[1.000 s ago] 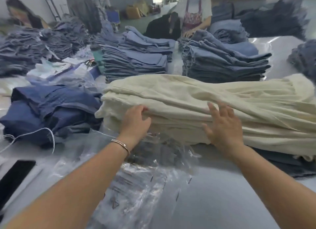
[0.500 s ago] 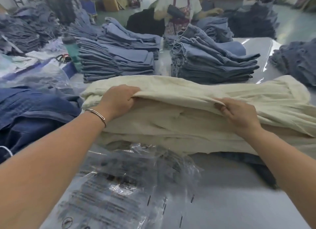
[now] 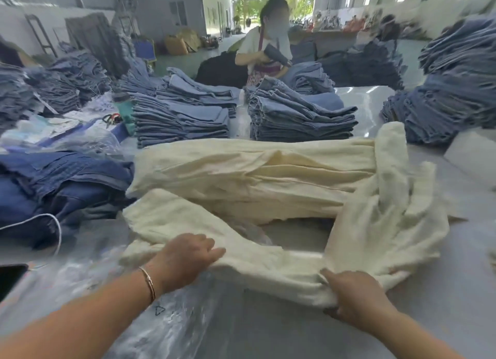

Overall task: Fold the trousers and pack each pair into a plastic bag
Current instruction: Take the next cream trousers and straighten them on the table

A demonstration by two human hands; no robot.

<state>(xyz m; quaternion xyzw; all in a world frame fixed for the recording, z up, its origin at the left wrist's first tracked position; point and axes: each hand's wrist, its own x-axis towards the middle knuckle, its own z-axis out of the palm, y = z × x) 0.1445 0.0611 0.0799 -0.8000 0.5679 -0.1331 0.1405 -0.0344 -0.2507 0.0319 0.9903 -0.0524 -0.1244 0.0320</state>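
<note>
Left to right: plastic bags [image 3: 171, 315] lie under my left hand [image 3: 185, 256], which grips the near edge of one cream pair of trousers [image 3: 268, 267]. My right hand [image 3: 354, 291] pinches the same edge, holding it taut for folding, just before the cream stack [image 3: 255, 176].

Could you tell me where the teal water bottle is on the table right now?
In the head view, the teal water bottle stands upright at left of centre, against the left end of a folded jeans stack, just right of the red-handled scissors.
</note>
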